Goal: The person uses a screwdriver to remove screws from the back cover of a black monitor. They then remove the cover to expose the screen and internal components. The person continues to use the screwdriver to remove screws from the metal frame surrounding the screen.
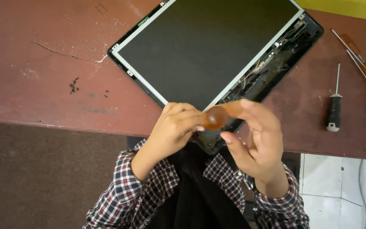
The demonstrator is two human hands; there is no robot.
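A: What are the hands doing?

B: Both are raised just in front of the near corner of the laptop screen panel. The left hand is curled shut, its fingertips pinching the round butt end of an amber screwdriver handle. The right hand is half closed, with thumb and fingers wrapped loosely round the same handle further along. The shaft is hidden behind the fingers, so I cannot tell where the tip points.

A: How would that tool handle?

B: I'd judge it light and rigid, with a smooth, glossy plastic handle that could slip between fingertips. The thick middle of the handle looks the surest place to grip.

A: And the panel?

B: It lies flat on the red-brown desk, dark face up in a pale metal frame, resting in its black back cover with thin wires exposed along the right edge. Thin glass, probably fragile; best lifted by the frame.

A: Anything else?

B: Right of the panel lies a black-handled screwdriver, and further right two orange-handled screwdrivers, all well apart from the hands. Plaid sleeves show below the panel.
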